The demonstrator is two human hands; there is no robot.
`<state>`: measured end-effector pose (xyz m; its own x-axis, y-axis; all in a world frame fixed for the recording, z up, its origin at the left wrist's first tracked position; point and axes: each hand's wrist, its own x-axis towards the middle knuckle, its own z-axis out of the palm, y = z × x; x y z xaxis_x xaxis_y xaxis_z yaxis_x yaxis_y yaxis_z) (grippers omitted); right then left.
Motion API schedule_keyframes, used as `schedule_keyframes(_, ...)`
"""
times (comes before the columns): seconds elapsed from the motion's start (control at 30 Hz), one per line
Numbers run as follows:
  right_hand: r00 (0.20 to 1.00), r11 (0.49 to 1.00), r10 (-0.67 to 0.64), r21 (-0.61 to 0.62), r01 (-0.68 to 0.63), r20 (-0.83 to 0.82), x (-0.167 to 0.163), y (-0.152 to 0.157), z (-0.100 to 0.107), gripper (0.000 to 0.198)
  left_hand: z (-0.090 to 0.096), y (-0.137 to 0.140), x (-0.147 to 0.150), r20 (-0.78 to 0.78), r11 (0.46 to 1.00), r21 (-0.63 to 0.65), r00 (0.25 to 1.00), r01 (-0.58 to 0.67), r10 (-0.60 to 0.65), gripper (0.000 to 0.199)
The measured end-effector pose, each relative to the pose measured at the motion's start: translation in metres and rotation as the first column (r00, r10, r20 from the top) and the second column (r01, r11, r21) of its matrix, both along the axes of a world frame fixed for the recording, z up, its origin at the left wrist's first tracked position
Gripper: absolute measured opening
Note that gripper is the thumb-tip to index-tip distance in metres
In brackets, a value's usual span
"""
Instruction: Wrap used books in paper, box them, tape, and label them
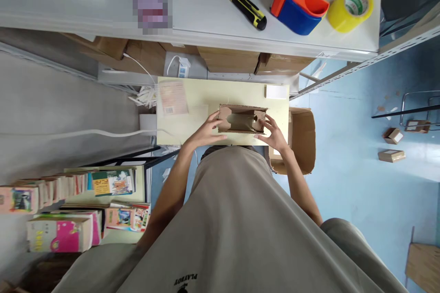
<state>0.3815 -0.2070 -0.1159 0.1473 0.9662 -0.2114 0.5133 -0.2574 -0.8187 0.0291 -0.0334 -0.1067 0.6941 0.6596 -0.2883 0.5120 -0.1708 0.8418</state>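
Note:
A small open cardboard box (224,123) lies on the pale yellow table in front of me, its open side up. Something smooth and olive-toned shows inside it, but I cannot make out what. My left hand (205,132) grips the box's left end, fingers at the edge and thumb stretched along the near side. At the opposite end my right hand (273,133) holds the box, with fingertips on its inner right part and the thumb by the near side. A small white box (276,92) lies beyond my right hand. To the left is a bubble-wrapped flat item (173,97).
On the grey shelf (199,13) above lie a utility knife (245,7), an orange and blue tape dispenser (298,8) and a yellow tape roll (350,8). A large open carton (304,142) stands right of the table (202,89). Books (113,182) fill a rack at left.

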Motion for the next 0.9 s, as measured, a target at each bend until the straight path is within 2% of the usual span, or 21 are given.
schedule_keyframes(0.07, 0.995, 0.995, -0.098, 0.018, 0.098, 0.003, -0.002, 0.004, -0.003, 0.071, -0.001, -0.002, 0.009, -0.039, 0.99, 0.057, 0.991, -0.127, 0.129, 0.052)
schedule_keyframes(0.1, 0.989, 0.989, -0.147, 0.014, 0.147, 0.0, -0.003, 0.006, -0.005, 0.07, -0.001, -0.002, 0.014, -0.065, 0.979, 0.076, 0.979, -0.188, 0.193, 0.055)
schedule_keyframes(0.17, 0.974, 0.974, -0.226, -0.008, 0.226, 0.003, -0.006, 0.013, -0.007, 0.072, 0.0, -0.003, 0.023, -0.107, 0.962, 0.121, 0.961, -0.244, 0.256, 0.076)
schedule_keyframes(0.23, 0.967, 0.967, -0.254, -0.014, 0.255, 0.033, -0.007, 0.017, -0.008, 0.08, 0.001, -0.002, 0.027, -0.121, 0.962, 0.185, 0.967, -0.199, 0.224, 0.086)
schedule_keyframes(0.3, 0.97, 0.972, -0.234, 0.006, 0.234, 0.072, -0.007, 0.019, -0.005, 0.088, 0.001, -0.001, 0.027, -0.126, 0.961, 0.245, 0.979, -0.128, 0.163, 0.07)
schedule_keyframes(0.37, 0.979, 0.984, -0.178, 0.013, 0.178, 0.097, -0.007, 0.018, -0.001, 0.081, -0.002, -0.002, 0.023, -0.132, 0.959, 0.269, 0.982, -0.092, 0.131, 0.051)
schedule_keyframes(0.43, 0.985, 0.991, -0.137, -0.001, 0.137, 0.102, -0.006, 0.015, 0.002, 0.065, -0.007, -0.004, 0.018, -0.124, 0.961, 0.264, 0.985, -0.084, 0.121, 0.043)
schedule_keyframes(0.5, 0.988, 0.991, -0.131, -0.012, 0.132, 0.084, -0.007, 0.013, 0.003, 0.058, -0.013, -0.008, 0.015, -0.095, 0.963, 0.252, 0.988, -0.095, 0.122, 0.044)
schedule_keyframes(0.67, 0.98, 0.981, -0.196, 0.002, 0.196, 0.027, -0.013, 0.015, 0.005, 0.063, -0.019, -0.017, 0.02, -0.035, 0.957, 0.24, 0.983, -0.165, 0.179, 0.051)
schedule_keyframes(0.9, 0.969, 0.967, -0.246, 0.064, 0.245, 0.003, -0.017, 0.028, 0.001, 0.054, -0.014, -0.005, 0.029, 0.033, 0.933, 0.229, 0.96, -0.278, 0.278, 0.035)
